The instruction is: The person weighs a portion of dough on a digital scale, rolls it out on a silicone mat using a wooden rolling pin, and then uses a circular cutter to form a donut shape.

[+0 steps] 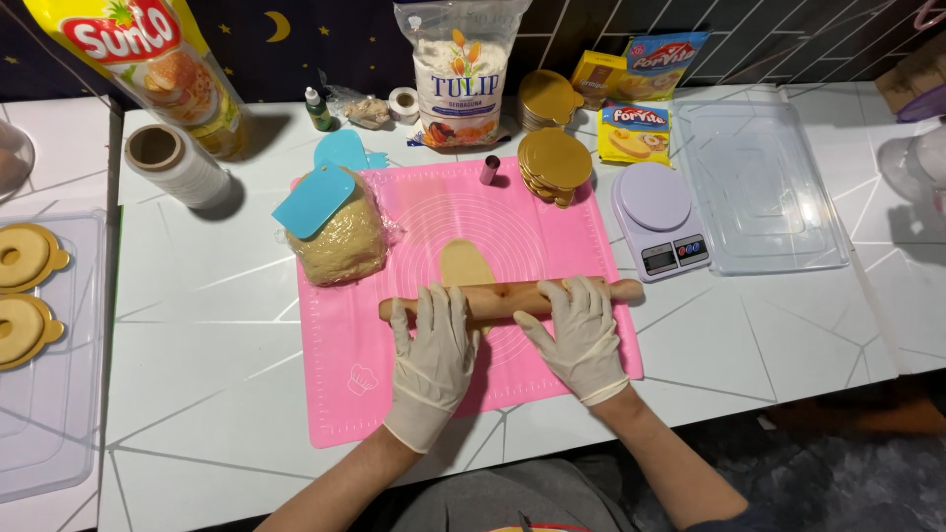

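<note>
The white worktop (227, 325) has a big pink silicone mat (552, 227) spread over its middle, running down toward the near edge. On the mat lies a wooden rolling pin (498, 299), sideways, right over a small flat piece of tan dough (463, 261) that sticks out on its far side. Both hands are gloved: the left hand (434, 350) and the right hand (579, 335) lie flat on top of the pin, fingers spread, palms pressing rather than any real grip. Looks like the rolling-out step, and the dough is still pretty narrow. Next push probably needs even pressure from both palms. A wrapped lump of dough (340, 241) with a blue scraper (313, 200) sits at the mat's far left corner.
</note>
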